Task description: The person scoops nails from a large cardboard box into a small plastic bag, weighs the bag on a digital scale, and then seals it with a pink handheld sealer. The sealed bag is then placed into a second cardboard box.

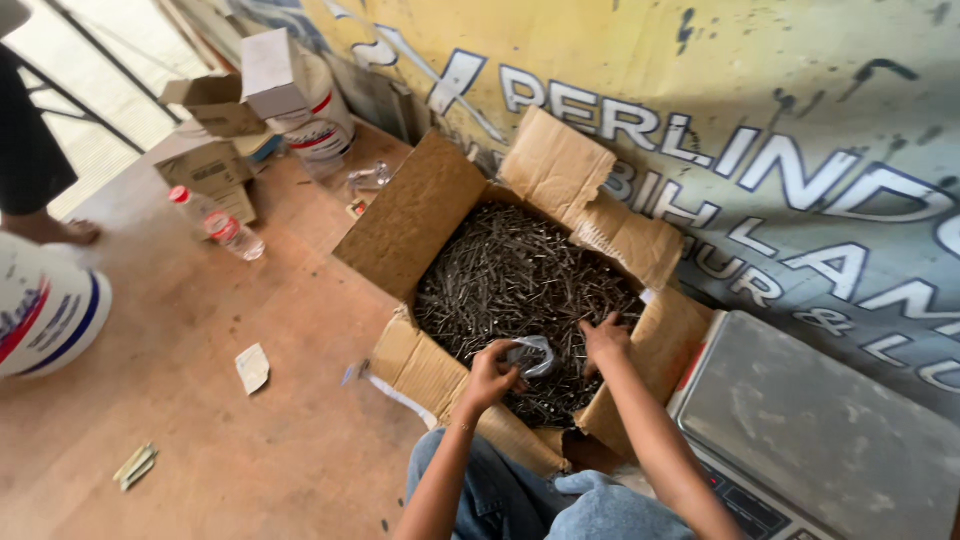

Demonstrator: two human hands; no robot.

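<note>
Nearest the cardboard box's [410,215] front flap: left hand [492,372] clenched on a thin, crinkly plastic bag [533,354], soft and light, best pinched at its rim. Right hand [604,338] just beside, fingers down among the nails [510,270], grip unclear. Nails beyond counting: stiff, sharp, probably heavy together. Beside the box, one scale [820,425]; farther off, one bottle [220,225].

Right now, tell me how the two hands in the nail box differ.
The left hand is closed on a small clear plastic bag; the right hand holds no bag and presses its fingers into the nails. The left sits nearer the box's front flap, the right farther in. Both are bare, inside the cardboard box.
</note>
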